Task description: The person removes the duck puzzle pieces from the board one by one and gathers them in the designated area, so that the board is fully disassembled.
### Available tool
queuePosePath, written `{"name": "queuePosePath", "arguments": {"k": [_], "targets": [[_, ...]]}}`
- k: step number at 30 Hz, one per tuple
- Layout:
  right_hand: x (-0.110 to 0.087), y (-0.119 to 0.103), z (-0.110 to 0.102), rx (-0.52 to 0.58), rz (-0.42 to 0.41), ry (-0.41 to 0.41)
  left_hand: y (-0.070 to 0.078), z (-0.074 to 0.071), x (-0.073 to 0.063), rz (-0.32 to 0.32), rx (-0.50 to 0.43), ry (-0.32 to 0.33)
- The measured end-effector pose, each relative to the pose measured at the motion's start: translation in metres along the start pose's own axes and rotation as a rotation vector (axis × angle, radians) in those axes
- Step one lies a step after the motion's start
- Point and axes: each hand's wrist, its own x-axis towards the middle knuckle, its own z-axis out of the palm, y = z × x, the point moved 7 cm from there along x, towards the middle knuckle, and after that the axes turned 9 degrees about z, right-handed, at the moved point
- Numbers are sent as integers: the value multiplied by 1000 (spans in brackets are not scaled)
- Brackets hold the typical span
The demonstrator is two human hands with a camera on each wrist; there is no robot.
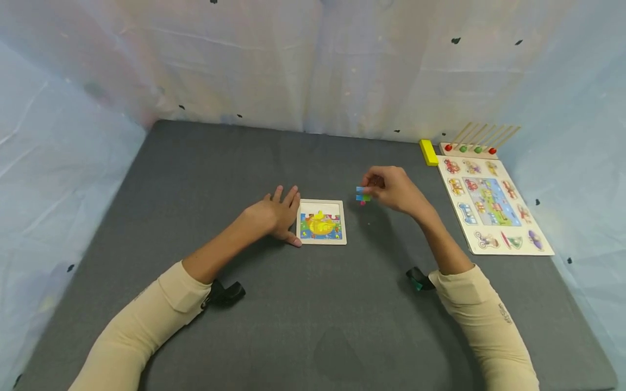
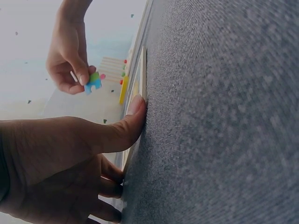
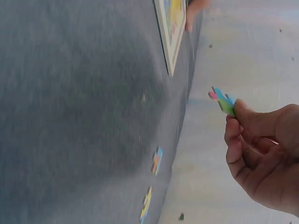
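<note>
A small wooden-framed jigsaw puzzle lies on the dark table, partly filled with a yellow duck picture and bare along its top strip. My left hand rests at its left edge, fingers spread, with the thumb against the frame. Right of the frame, my right hand pinches a jigsaw piece between thumb and fingers, held up above the table. The piece is blue and green with a pink tab. In the right wrist view, two more jigsaw pieces lie on the table below this hand.
At the right side lies a large wooden picture board with vehicle and toy shapes. Behind it stands a peg rack with slanted sticks and red and green beads. A yellow block sits beside them. Plastic sheeting hangs behind the table.
</note>
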Motion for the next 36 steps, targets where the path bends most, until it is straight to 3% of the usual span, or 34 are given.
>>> {"name": "queuePosePath", "arguments": {"k": [10, 18, 26, 36], "targets": [[-4, 36, -44, -10, 77, 156, -3, 0, 1, -11, -22, -2], [-3, 69, -66, -30, 188, 213, -4, 1, 0, -11, -23, -8], [3, 110, -68, -43, 258, 178, -3, 1, -1, -8, -29, -9], [21, 146, -47, -87, 318, 43, -4, 3, -4, -19, -40, -12]]}}
